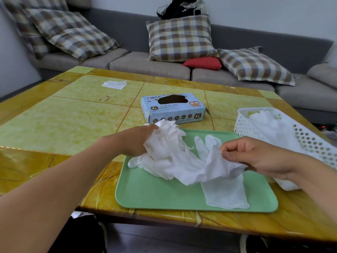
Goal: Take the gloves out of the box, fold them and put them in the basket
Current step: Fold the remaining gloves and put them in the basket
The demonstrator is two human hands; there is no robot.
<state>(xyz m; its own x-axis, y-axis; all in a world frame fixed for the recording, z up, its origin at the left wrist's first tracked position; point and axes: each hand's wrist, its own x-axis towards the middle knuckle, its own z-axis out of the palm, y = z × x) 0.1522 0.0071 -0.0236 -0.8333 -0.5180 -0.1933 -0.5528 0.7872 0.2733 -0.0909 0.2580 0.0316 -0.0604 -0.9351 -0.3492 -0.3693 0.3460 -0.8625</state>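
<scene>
The right hand (255, 156) pinches the crumpled cuff end of one white glove (217, 161) between thumb and curled fingers, lifting it just above the green tray (155, 194), while the left hand (135, 141) grips a bunch of gloves (164, 141) at its upper end, fingers closed round the wad. The two handfuls run together over the middle of the tray, so it looks as if a single glove is being drawn off the clump, though where one ends and the next begins is hard to tell. Another glove (226, 194) lies flat on the tray below the right hand, smoothed out but seemingly not yet folded. To the right, just beside the tray, the white basket (244, 125) already holds a heap of gloves, so a good share of the work appears done. Behind the tray stands the blue box (173, 114), its opening dark; whether any gloves are left inside cannot be seen. What remains, by my reckoning, is to separate and fold the clump and the flat glove, then place them in the basket.
</scene>
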